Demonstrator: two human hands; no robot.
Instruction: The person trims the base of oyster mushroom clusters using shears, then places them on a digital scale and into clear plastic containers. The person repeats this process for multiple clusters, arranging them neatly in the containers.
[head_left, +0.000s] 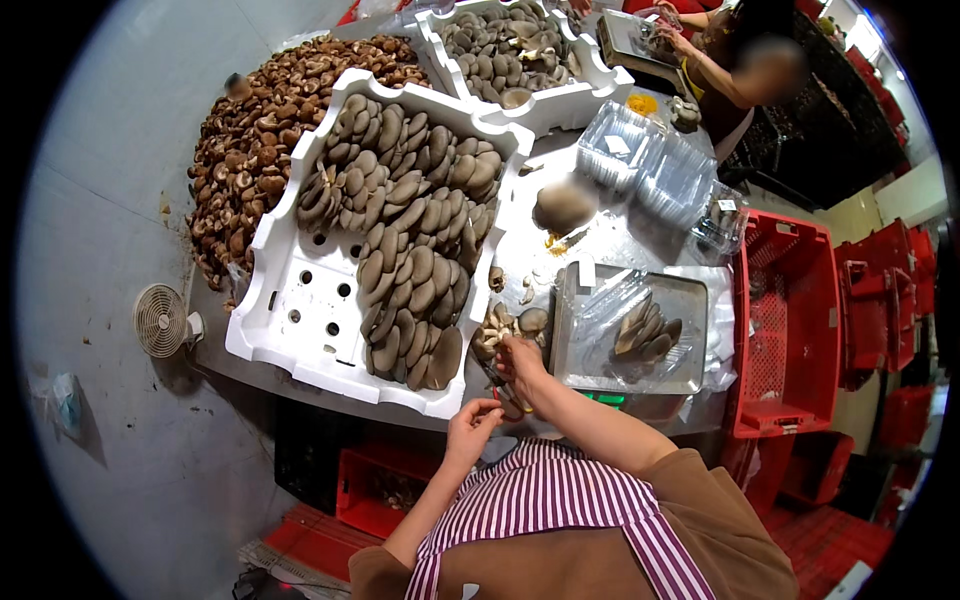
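My right hand (520, 363) reaches over the table edge, its fingertips at a small pile of pale mushroom trimmings (495, 328). Whether it pinches one of them is hidden. A grey oyster mushroom cap (532, 320) lies just beyond. My left hand (472, 426) is at the table's front edge with thumb and fingers drawn together. Close by it is a red handle (513, 412), seemingly of scissors, partly covered by my right hand. To the right, a cluster of oyster mushrooms (648, 328) rests on clear plastic film in a metal tray (697, 337).
A white foam crate (300, 360) holds oyster mushrooms; another foam crate (570, 111) stands behind. Brown mushrooms (255, 150) are heaped at left. Stacked clear plastic containers (667, 176) and a red crate (787, 315) are at right. A co-worker (724, 82) handles a package. A small fan (161, 320) stands left.
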